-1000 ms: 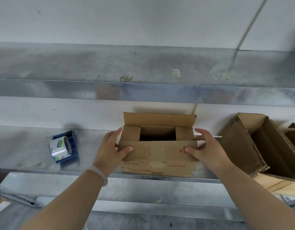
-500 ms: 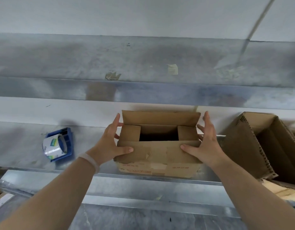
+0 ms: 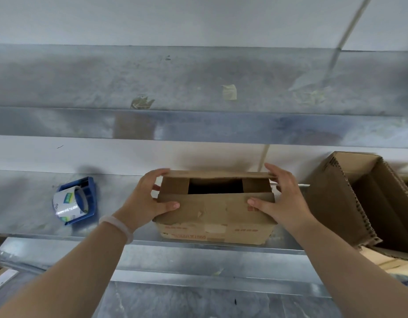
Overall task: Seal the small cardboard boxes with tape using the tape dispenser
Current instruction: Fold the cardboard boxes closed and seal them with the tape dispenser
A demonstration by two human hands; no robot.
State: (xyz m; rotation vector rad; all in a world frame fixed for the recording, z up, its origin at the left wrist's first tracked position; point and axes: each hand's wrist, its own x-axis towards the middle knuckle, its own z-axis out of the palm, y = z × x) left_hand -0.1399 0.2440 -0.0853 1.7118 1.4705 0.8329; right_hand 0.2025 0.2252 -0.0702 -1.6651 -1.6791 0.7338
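While resting on the metal shelf (image 3: 26, 203), small box (image 3: 215, 216) half closed, clasped at both ends: left hand (image 3: 148, 200) and right hand (image 3: 283, 200), each grip closed on flaps; tape dispenser (image 3: 75, 200) well left.

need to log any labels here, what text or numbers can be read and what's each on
None can be read for certain.
Small cardboard box: red print on its near side, too blurred to read.
Tape roll in the blue tape dispenser: dark lettering, curved and blurred, unreadable.
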